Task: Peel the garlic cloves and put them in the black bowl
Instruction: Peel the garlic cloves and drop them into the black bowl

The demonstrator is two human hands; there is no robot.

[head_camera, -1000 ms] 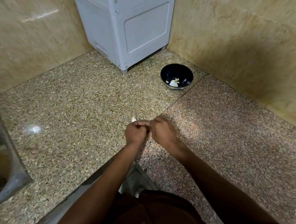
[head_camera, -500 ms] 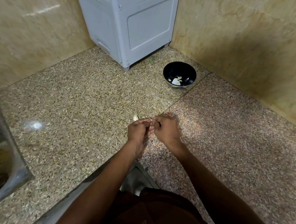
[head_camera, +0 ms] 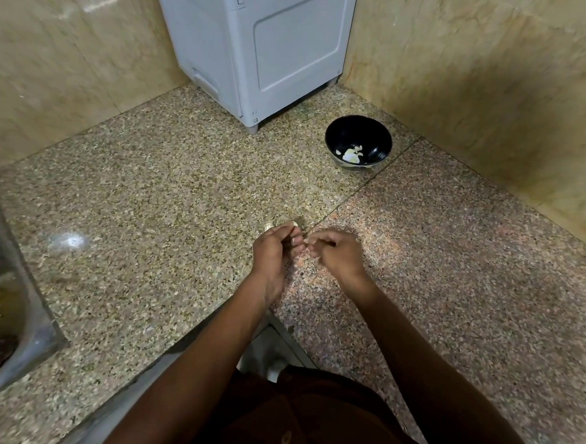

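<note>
Your left hand (head_camera: 274,248) curls over the counter (head_camera: 153,209), its grip pinching a garlic clove (head_camera: 290,241) at the fingertips. Your right hand (head_camera: 334,253) sits just beside it, fingers curled in toward the clove; whether its grip pinches a bit of skin or nothing, you cannot tell. Another pale clove (head_camera: 268,226) lies on the counter just beyond your left hand. The black bowl (head_camera: 358,141) stands well apart near the grey appliance (head_camera: 264,48), with peeled pieces (head_camera: 350,154) inside. A steel sink (head_camera: 4,294) edges the left.
</note>
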